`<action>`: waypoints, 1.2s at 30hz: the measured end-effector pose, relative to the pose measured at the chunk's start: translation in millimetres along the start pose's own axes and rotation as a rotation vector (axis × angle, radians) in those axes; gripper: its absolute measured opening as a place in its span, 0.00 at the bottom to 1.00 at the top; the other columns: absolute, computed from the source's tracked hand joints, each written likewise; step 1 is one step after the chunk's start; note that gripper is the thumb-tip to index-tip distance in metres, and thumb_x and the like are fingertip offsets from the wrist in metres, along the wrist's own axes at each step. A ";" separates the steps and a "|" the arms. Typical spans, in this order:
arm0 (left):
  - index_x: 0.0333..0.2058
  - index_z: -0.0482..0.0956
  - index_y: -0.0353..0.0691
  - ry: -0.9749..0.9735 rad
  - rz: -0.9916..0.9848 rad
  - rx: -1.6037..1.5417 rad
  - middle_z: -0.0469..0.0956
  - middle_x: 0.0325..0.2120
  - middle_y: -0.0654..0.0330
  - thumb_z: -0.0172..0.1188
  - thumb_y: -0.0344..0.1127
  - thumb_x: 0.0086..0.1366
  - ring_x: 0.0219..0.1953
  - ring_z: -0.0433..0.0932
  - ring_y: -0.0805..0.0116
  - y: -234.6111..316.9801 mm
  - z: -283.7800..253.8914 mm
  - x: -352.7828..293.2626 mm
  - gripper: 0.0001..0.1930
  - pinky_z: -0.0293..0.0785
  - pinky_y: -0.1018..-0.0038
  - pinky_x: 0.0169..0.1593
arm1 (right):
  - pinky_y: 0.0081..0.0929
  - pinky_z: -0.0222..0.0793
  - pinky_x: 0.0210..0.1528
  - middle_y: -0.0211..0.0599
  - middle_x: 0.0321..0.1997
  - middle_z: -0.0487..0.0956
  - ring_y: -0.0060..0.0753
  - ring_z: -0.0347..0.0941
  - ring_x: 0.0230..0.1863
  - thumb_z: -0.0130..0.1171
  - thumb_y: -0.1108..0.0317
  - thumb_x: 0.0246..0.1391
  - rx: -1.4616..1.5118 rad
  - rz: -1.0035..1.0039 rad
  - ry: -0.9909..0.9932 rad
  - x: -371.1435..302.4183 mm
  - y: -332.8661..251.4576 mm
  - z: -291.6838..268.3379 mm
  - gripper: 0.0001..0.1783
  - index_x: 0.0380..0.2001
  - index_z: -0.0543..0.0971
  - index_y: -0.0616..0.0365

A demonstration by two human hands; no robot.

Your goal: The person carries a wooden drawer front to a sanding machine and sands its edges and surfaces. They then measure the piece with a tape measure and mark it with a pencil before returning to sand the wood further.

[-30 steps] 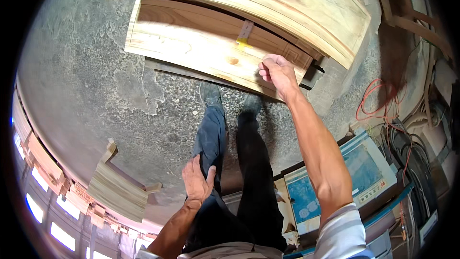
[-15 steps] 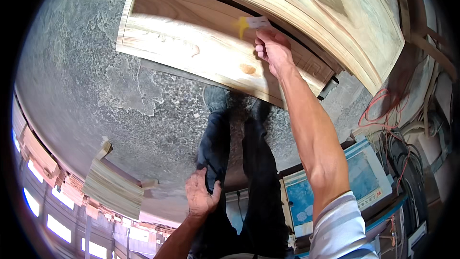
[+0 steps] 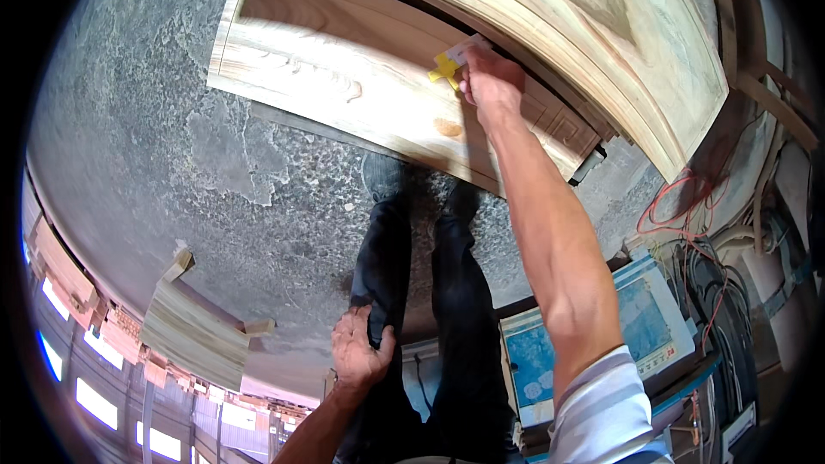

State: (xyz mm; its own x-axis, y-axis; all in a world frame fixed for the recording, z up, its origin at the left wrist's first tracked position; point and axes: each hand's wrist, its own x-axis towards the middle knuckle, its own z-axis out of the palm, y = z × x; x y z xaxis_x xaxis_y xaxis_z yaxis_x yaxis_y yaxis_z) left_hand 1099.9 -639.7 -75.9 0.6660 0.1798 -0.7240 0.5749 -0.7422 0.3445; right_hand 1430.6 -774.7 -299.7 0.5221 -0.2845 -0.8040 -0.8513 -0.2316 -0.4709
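My right hand (image 3: 494, 77) is closed on a small flat white piece with a yellow cross-shaped end (image 3: 445, 70); I cannot make out its kind. It is over the upper right part of a pale wooden panel (image 3: 326, 60), which has a carved pattern near its right end and a brown knot. Whether the piece touches the wood is unclear. My left hand (image 3: 361, 348) rests on my left leg (image 3: 382, 249), fingers stretched out and holding nothing.
A larger wooden panel (image 3: 533, 9) lies just beyond. At right are tangled red cords (image 3: 679, 210) and dark cables (image 3: 713, 266). Close to my right side lies a blue-and-white flat item (image 3: 636, 309). Wooden boards (image 3: 193, 335) stand at lower left on the rough grey floor (image 3: 292, 163).
My right hand has shifted slightly, and the white-and-yellow piece has turned, its yellow end now lower. My left hand stays on my leg.
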 end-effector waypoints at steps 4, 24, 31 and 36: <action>0.44 0.70 0.33 -0.005 0.018 -0.011 0.72 0.39 0.45 0.62 0.38 0.49 0.44 0.70 0.46 0.4 -3.7 3.9 0.24 0.64 0.59 0.50 | 0.23 0.62 0.15 0.36 0.16 0.74 0.24 0.68 0.13 0.55 0.65 0.52 0.104 -0.002 0.070 -0.5 -7.4 23.6 0.12 0.23 0.77 0.64; 0.44 0.71 0.33 -0.028 -0.011 0.021 0.72 0.41 0.45 0.62 0.37 0.49 0.46 0.70 0.47 8.3 -3.1 3.6 0.23 0.64 0.60 0.51 | 0.17 0.58 0.19 0.30 0.18 0.70 0.19 0.63 0.18 0.58 0.61 0.48 0.301 0.118 -0.474 -84.5 59.8 5.9 0.16 0.26 0.72 0.65; 0.44 0.71 0.33 -0.042 -0.027 0.015 0.72 0.41 0.46 0.62 0.37 0.49 0.46 0.69 0.46 11.6 -3.4 4.6 0.23 0.63 0.60 0.52 | 0.15 0.53 0.18 0.25 0.16 0.66 0.16 0.58 0.17 0.56 0.64 0.50 0.400 0.198 -0.479 -84.8 61.3 13.1 0.12 0.19 0.69 0.56; 0.44 0.71 0.33 -0.045 -0.034 0.024 0.72 0.42 0.45 0.62 0.37 0.49 0.47 0.69 0.46 13.9 -1.7 2.8 0.23 0.64 0.59 0.52 | 0.16 0.52 0.19 0.24 0.15 0.64 0.17 0.56 0.16 0.56 0.63 0.50 0.390 0.195 -0.484 -81.7 64.0 9.3 0.13 0.18 0.68 0.54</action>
State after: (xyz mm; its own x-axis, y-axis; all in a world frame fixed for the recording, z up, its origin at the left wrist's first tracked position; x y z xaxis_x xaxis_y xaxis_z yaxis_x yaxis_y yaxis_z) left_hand 1110.5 -648.3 -72.1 0.6241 0.1765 -0.7611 0.5849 -0.7514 0.3054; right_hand 1333.0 -757.6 -267.5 0.3512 0.1852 -0.9178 -0.9320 0.1625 -0.3239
